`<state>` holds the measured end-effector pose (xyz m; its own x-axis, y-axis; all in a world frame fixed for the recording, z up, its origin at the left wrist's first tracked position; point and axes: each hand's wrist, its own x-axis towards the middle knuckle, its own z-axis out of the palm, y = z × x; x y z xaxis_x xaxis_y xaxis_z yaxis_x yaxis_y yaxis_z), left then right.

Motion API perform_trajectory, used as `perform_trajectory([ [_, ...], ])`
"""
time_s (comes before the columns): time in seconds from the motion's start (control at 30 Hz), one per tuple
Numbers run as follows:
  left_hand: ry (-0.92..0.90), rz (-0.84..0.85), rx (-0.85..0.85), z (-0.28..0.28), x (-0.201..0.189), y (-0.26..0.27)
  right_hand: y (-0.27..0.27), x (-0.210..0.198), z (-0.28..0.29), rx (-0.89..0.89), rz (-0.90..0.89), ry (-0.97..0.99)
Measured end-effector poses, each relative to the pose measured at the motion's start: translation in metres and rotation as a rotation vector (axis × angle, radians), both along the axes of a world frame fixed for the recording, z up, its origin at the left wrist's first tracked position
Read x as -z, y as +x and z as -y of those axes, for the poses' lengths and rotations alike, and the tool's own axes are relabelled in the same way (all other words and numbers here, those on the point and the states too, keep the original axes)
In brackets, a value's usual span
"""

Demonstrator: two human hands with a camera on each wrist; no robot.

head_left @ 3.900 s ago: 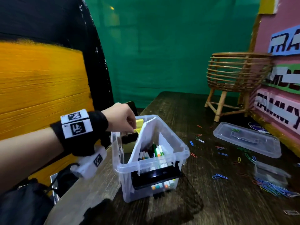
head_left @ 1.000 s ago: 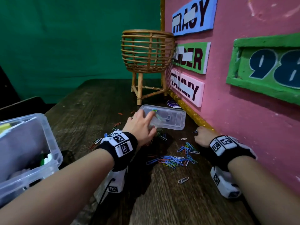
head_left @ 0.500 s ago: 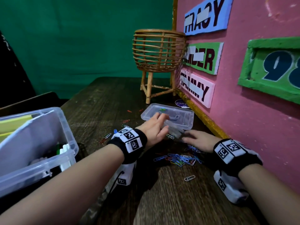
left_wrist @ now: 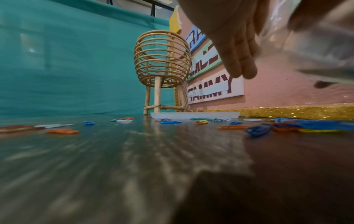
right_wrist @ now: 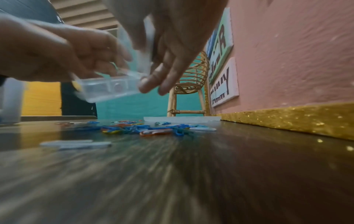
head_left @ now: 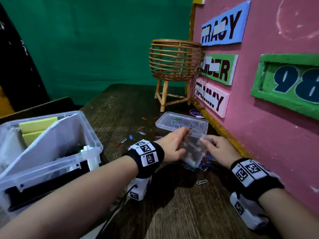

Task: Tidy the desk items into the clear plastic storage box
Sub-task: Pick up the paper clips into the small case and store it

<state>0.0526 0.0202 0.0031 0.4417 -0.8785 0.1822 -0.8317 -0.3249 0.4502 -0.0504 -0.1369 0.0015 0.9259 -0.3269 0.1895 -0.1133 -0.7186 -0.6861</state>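
Note:
A small clear plastic case (head_left: 193,153) hangs tilted just above a pile of coloured paper clips (head_left: 206,163). My left hand (head_left: 179,144) grips its left side and my right hand (head_left: 208,144) pinches its right end. In the right wrist view the case (right_wrist: 111,86) sits between the left hand (right_wrist: 57,57) and my right fingers (right_wrist: 168,71). The left wrist view shows my left fingers (left_wrist: 237,48) beside the blurred case (left_wrist: 316,45). The clear storage box (head_left: 89,145) stands open at the left, holding yellow pads, markers and a white divider.
The box's clear lid (head_left: 183,124) lies flat behind my hands with one green clip on it. More clips (head_left: 131,137) lie scattered on the dark wooden desk. A rattan basket on legs (head_left: 174,62) stands at the back. A pink wall (head_left: 267,135) with signs borders the right.
My left hand left the storage box and came over to the clips. In the last half second both hands have taken hold of the small case and raised it off the desk, tilted.

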Motion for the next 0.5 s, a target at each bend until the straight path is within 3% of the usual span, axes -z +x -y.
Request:
perform_trajectory([
  [0.1,0.12,0.142,-0.099,-0.011,0.005,0.008,-0.004,0.001,0.0,0.125,0.026,-0.123],
  [0.2,0.289,0.265,-0.484,-0.024,0.016,0.03,-0.009,0.003,0.004,0.299,0.067,-0.145],
  [0.33,0.44,0.143,-0.869,-0.055,0.037,0.067,-0.01,0.003,0.009,0.423,0.021,-0.096],
  [0.43,0.533,0.039,-0.922,-0.074,0.058,0.108,-0.012,0.0,0.008,0.425,0.044,-0.145],
  [0.5,0.546,-0.074,-0.85,-0.072,0.105,0.176,-0.012,-0.001,0.008,0.419,0.052,-0.176],
])
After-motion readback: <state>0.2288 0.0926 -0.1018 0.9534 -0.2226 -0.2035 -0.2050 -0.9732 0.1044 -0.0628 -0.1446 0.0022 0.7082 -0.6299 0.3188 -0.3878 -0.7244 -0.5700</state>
